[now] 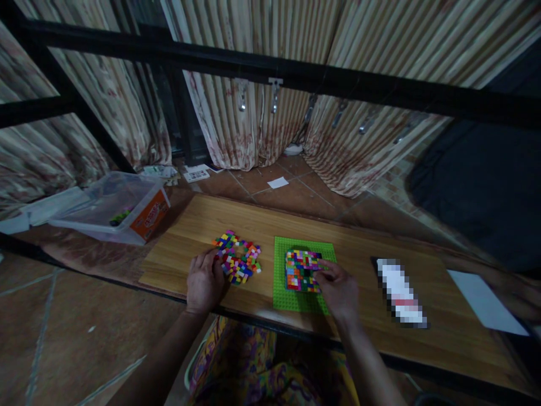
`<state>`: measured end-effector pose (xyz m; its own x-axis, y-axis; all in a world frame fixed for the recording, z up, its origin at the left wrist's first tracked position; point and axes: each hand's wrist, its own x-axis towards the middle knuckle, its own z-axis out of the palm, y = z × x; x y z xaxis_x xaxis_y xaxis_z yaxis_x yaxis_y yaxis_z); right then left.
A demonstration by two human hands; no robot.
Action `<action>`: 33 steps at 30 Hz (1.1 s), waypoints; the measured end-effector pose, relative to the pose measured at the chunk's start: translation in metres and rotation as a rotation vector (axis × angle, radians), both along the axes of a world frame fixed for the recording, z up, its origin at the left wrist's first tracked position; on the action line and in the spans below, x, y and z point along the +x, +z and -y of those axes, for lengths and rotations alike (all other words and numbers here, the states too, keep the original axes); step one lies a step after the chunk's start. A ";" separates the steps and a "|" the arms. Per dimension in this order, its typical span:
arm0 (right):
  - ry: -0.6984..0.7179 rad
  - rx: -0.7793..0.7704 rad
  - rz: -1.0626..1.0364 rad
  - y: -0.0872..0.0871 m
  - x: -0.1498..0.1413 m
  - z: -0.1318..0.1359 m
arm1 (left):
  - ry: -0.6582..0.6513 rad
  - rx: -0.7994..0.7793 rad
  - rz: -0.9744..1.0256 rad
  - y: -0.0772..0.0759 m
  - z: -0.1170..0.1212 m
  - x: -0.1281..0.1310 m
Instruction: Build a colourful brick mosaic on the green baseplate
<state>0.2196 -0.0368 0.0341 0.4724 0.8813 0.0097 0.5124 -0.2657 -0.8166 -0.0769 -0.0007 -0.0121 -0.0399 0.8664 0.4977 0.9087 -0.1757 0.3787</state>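
Note:
A green baseplate [282, 287] lies on a wooden board [338, 237]. A patch of small coloured bricks [301, 269] is stuck on it. My right hand [339, 290] rests at the patch's right edge, fingers pinched together at the bricks. Left of the plate lies a loose pile of coloured bricks [239, 260]. My left hand [204, 282] sits at the pile's left side, fingers curled into the bricks. What either hand pinches is too small to make out.
A clear plastic box [110, 207] with an orange label stands at the back left. A blurred-out flat object [400, 292] and a white sheet [484, 301] lie on the board to the right. Curtains and black bars are behind.

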 end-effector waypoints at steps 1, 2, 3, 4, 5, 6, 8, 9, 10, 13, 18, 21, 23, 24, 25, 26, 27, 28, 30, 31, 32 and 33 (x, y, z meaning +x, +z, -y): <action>0.004 -0.001 0.006 0.000 0.000 0.000 | -0.001 0.001 -0.001 -0.001 0.000 0.000; 0.007 -0.004 0.001 0.000 0.001 0.000 | -0.002 0.006 0.001 -0.001 0.000 0.000; 0.011 -0.006 -0.012 0.000 0.001 0.000 | -0.002 0.013 0.005 -0.002 0.000 -0.001; 0.016 -0.006 -0.025 0.000 0.002 0.000 | -0.004 0.020 0.009 -0.003 -0.001 -0.001; 0.012 0.000 -0.035 0.000 0.001 0.001 | -0.005 0.026 0.015 -0.003 -0.001 -0.001; -0.003 0.017 -0.035 0.000 0.000 0.003 | -0.005 0.031 0.024 -0.004 -0.001 -0.001; -0.048 0.087 -0.010 0.001 -0.006 0.008 | -0.010 0.033 0.047 -0.004 -0.001 -0.002; -0.059 0.133 0.001 0.001 -0.012 0.011 | -0.013 0.030 0.061 -0.004 0.000 -0.002; -0.051 0.178 0.001 0.000 -0.019 0.015 | -0.013 0.025 0.075 -0.004 0.000 -0.002; 0.138 0.247 -0.015 -0.002 -0.047 0.026 | -0.008 0.008 0.101 -0.003 0.001 -0.001; 0.417 0.210 0.202 -0.012 -0.093 0.027 | 0.004 -0.017 0.127 -0.004 0.002 0.000; 0.420 0.173 0.323 -0.017 -0.108 0.015 | 0.002 -0.017 0.131 -0.004 0.003 0.001; 0.414 0.144 0.381 -0.018 -0.114 0.004 | -0.002 -0.013 0.124 -0.005 0.003 0.001; 0.421 0.132 0.404 -0.017 -0.117 -0.001 | -0.004 -0.009 0.121 -0.005 0.003 0.001; 0.433 0.123 0.425 -0.017 -0.119 -0.006 | -0.006 -0.005 0.118 -0.005 0.003 0.001; 0.448 0.117 0.446 -0.017 -0.121 -0.010 | -0.007 -0.003 0.115 -0.005 0.003 0.001; 0.464 0.113 0.465 -0.017 -0.123 -0.013 | -0.006 -0.001 0.112 -0.005 0.003 0.001; 0.480 0.109 0.479 -0.017 -0.124 -0.016 | -0.005 -0.001 0.109 -0.005 0.003 0.001; 0.501 0.097 0.495 -0.019 -0.126 -0.020 | -0.002 -0.001 0.105 -0.005 0.003 0.001; 0.502 0.088 0.499 -0.020 -0.126 -0.021 | -0.003 -0.001 0.105 -0.005 0.003 0.001; 0.499 0.079 0.500 -0.022 -0.126 -0.022 | -0.005 0.001 0.105 -0.005 0.003 0.001; 0.491 0.072 0.501 -0.023 -0.126 -0.022 | -0.008 0.004 0.107 -0.005 0.003 0.001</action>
<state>0.0936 -0.0147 0.0109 -0.0568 0.9804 0.1887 0.8783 0.1390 -0.4575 -0.0761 -0.0040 -0.0172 -0.0862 0.8648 0.4947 0.8619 -0.1844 0.4724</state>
